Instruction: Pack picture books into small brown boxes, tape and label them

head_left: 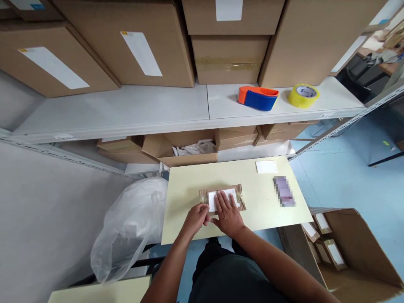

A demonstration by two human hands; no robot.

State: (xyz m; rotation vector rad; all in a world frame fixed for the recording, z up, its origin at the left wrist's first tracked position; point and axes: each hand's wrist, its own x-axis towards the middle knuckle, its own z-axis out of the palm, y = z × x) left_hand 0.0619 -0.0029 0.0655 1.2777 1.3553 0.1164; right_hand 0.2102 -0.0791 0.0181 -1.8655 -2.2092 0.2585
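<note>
A small taped cardboard box lies flat on the pale yellow table. On its top sits a white label, partly covered by my right hand. That hand is open, its fingers stretched flat across the label. At the box's near left edge is my left hand, fingers curled together close to the label's corner. What those fingers pinch, if anything, is hidden. Clear packing tape wraps both ends of the box.
Another white label and a pixelated purple item lie on the table's right. A tape dispenser and yellow tape roll rest on the shelf. A large carton holds several labelled boxes; a plastic bag hangs left.
</note>
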